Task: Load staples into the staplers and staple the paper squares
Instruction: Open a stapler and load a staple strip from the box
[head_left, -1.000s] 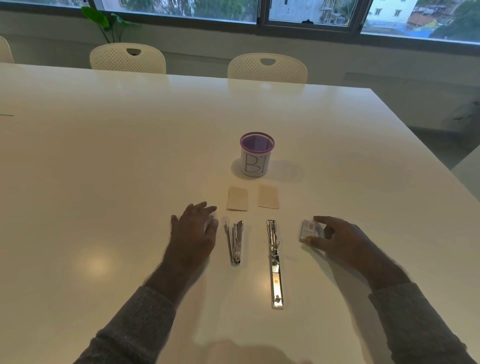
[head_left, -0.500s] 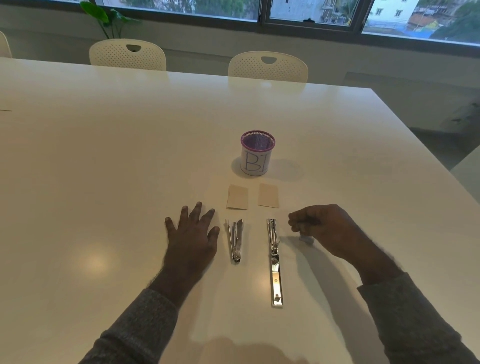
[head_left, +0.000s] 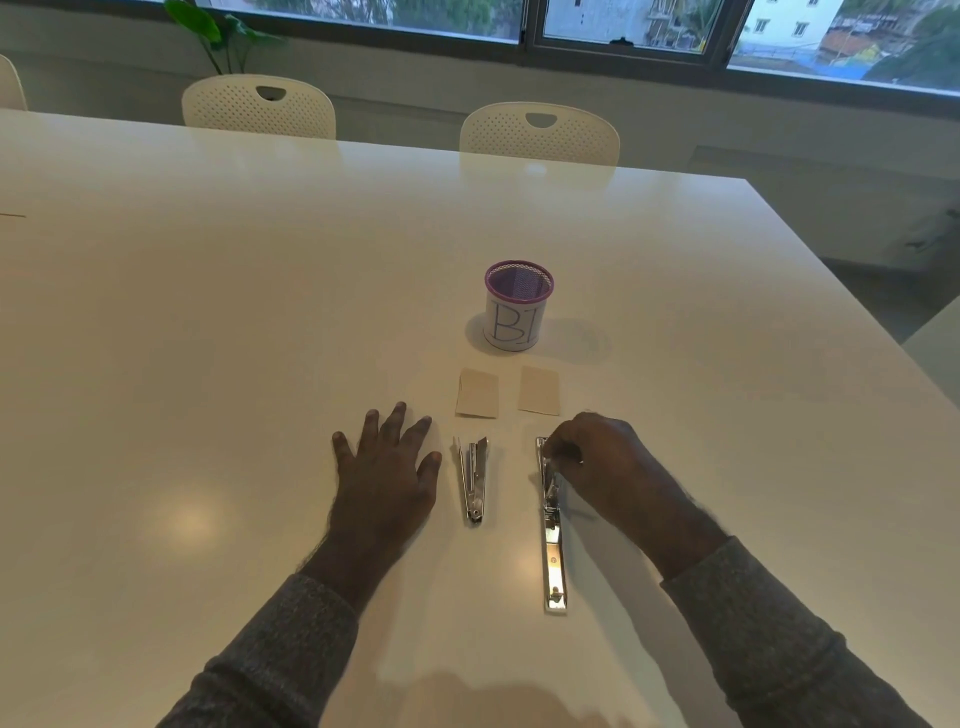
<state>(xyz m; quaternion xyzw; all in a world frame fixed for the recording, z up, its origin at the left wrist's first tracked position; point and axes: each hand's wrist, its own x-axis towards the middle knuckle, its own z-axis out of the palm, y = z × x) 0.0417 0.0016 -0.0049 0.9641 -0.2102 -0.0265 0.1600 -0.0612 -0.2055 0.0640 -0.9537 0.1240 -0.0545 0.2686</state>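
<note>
So I'm loading the long stapler (head_left: 551, 525), which is lying flipped open on the desk (head_left: 208, 322). My right hand (head_left: 605, 462) is pinched narrow over its far end, at about 12 o'clock of it; I'm guessing a staple strip is in there, but it's too small to tell. My left hand (head_left: 387, 475) is lying flat and spread wide at 9 o'clock of the small stapler (head_left: 474, 480). Both paper squares (head_left: 478, 393) are waiting unstapled near the cup (head_left: 518, 306). Next move probably needs the strip lined up dead straight with the channel.

Left hand (head_left: 385, 475) flat, fingers spread; right hand (head_left: 605, 460) curled, pinching.
</note>
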